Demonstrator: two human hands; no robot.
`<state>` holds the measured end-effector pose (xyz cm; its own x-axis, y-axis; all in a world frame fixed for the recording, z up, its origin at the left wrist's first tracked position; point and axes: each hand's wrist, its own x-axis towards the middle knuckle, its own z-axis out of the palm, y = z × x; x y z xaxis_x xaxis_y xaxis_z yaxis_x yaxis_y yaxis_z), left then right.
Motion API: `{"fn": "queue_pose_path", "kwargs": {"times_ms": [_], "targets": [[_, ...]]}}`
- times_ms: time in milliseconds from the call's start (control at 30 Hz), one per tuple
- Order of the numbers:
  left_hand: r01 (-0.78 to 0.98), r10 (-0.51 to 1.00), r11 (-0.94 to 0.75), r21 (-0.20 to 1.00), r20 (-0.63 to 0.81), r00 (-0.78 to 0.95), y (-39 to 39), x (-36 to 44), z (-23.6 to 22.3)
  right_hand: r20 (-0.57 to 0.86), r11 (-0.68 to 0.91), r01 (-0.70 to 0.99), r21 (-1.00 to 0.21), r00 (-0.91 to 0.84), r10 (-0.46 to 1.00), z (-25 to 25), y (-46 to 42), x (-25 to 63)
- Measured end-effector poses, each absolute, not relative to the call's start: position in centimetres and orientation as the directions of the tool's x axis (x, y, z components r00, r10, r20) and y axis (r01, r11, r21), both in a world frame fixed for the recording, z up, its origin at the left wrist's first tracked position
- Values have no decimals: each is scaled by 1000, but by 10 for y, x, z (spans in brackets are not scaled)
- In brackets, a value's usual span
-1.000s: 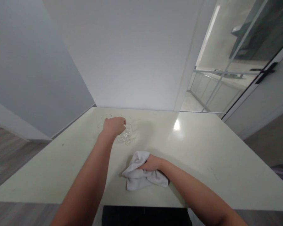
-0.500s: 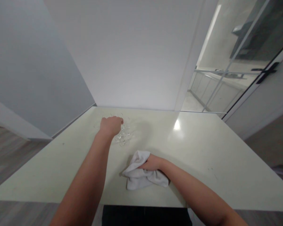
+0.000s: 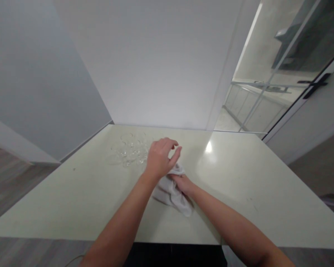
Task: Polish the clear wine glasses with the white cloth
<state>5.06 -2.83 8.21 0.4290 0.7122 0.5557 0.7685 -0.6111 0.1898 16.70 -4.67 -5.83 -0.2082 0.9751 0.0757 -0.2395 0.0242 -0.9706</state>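
Observation:
My left hand (image 3: 161, 157) is raised in front of me, its fingers curved and the thumb held apart; nothing shows in the gap between them. It hangs over the far end of a white cloth (image 3: 171, 194) and hides part of it. Within the folds of that cloth sits my right hand (image 3: 182, 183), closed on it, with its fingertips covered. Left of my left hand stands a cluster of several clear drinking glasses (image 3: 130, 150), see-through and faint against the tabletop.
The pale table (image 3: 239, 193) meets a white wall panel (image 3: 161, 74) at its back edge. A glass partition and a door with a black handle (image 3: 316, 84) are at the right. A light reflection shines on the tabletop.
My left hand has moved right, from above the glasses to above the cloth, and its fingers have spread. My right hand has shifted the cloth slightly forward and bunched it.

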Motion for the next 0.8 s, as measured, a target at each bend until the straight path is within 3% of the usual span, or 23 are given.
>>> {"fn": "queue_pose_path", "kwargs": {"times_ms": [100,167,300,400,467,533,700,800], "targets": [[650,685,-700,295,534,495,-27,72,30,36,112,-471,-875,167,985,-62,-27,173],[595,735,-671,442,503,455,-22,79,1,-43,83,-512,-855,228,973,-65,-17,180],[447,850,-508,736,345,398,-11,80,-24,-75,26,-330,-943,291,954,-65,-15,189],[390,918,-372,843,269,293,-6,74,-24,-46,-2,-176,-984,242,969,-63,-23,187],[362,932,-355,862,295,213,-6,69,-24,1,40,-169,-985,225,974,-63,-25,185],[344,900,-431,834,367,237,-10,66,-25,33,76,-175,-982,240,970,-65,-24,185],[254,665,-712,655,512,543,-20,63,-28,93,118,-171,-978,146,985,-75,-15,188],[192,589,-746,638,497,637,-22,65,-25,119,122,-146,-982,26,993,-74,-13,190]]}}
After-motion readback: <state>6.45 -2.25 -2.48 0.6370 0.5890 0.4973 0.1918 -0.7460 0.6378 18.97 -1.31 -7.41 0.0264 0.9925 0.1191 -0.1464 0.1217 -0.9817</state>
